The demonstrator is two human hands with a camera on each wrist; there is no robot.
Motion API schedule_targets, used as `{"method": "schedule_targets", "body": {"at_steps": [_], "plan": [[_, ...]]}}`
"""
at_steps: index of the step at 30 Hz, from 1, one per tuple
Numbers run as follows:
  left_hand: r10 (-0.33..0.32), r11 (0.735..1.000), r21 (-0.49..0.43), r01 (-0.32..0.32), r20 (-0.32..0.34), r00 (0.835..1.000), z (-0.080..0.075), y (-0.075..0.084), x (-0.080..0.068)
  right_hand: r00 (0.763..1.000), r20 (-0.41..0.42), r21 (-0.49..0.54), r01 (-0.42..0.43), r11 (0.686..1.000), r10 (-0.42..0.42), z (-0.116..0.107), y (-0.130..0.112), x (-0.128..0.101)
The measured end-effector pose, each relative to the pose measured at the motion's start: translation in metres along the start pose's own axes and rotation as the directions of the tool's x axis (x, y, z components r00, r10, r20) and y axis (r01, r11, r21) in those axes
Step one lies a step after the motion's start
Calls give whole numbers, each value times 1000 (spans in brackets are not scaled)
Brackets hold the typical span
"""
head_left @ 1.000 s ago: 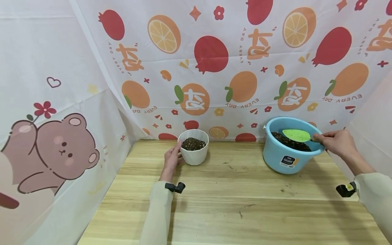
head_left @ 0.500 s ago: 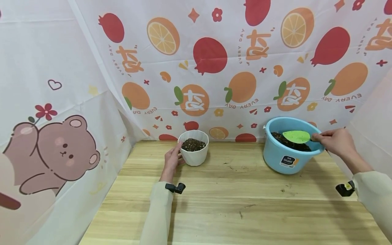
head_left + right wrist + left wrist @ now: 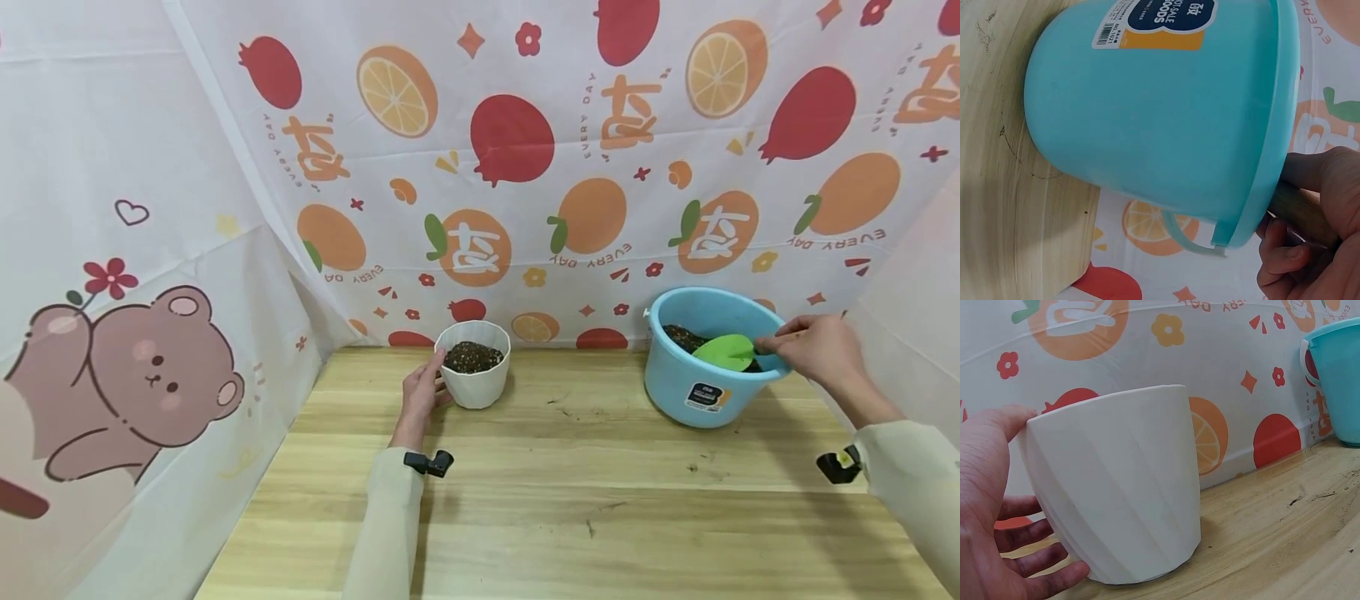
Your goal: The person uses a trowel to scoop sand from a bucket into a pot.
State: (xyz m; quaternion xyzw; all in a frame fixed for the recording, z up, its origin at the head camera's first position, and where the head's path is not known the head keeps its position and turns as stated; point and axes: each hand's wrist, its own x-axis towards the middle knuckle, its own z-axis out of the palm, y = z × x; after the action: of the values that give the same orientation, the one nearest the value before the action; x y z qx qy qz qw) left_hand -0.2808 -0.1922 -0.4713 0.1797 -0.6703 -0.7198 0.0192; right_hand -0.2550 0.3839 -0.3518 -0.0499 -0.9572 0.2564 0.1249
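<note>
My left hand (image 3: 422,392) rests against the left side of a white plant pot (image 3: 480,387) with dark soil (image 3: 472,357) in it. In the left wrist view the thumb is at the pot's rim and the loosely spread fingers (image 3: 1035,556) lie along its side, lowest near the base. My right hand (image 3: 821,350) grips the handle (image 3: 1302,212) of a small garden trowel over the rim of a light blue bucket (image 3: 697,392). The trowel's green blade (image 3: 726,352) is tilted inside the bucket, against the dark soil (image 3: 682,337); its lower edge is hidden by the rim.
Both containers stand at the back of a wooden table (image 3: 540,500), with bare tabletop between them. A fruit-print cloth (image 3: 570,108) hangs close behind. The bucket's pale handle (image 3: 1188,240) hangs down its side. Soil crumbs (image 3: 590,527) are scattered on the wood.
The trowel blade has tipped and dropped toward the near side of the bucket as my right hand turned and moved slightly left. My left hand and the pot stay put.
</note>
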Motion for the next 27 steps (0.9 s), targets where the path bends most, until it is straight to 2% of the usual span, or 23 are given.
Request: {"method": "schedule_targets", "body": {"at_steps": [6,12,21,27], "plan": [[1,1000,1,-1,3,1000,0,0,0,1000,-8,-45,16,999,-16,3,-3,1],[-7,1000,12,7,-6,1000,-1,-1,2,995,93,-120,52,991,-41,9,-8,5],[5,1000,3,-5,-15,1000,0,-3,1,982,181,-210,-6,978,45,14,-6,9],[-4,1000,-8,4,-33,999,2,-3,-1,976,203,-236,-25,971,75,15,-10,13]]}}
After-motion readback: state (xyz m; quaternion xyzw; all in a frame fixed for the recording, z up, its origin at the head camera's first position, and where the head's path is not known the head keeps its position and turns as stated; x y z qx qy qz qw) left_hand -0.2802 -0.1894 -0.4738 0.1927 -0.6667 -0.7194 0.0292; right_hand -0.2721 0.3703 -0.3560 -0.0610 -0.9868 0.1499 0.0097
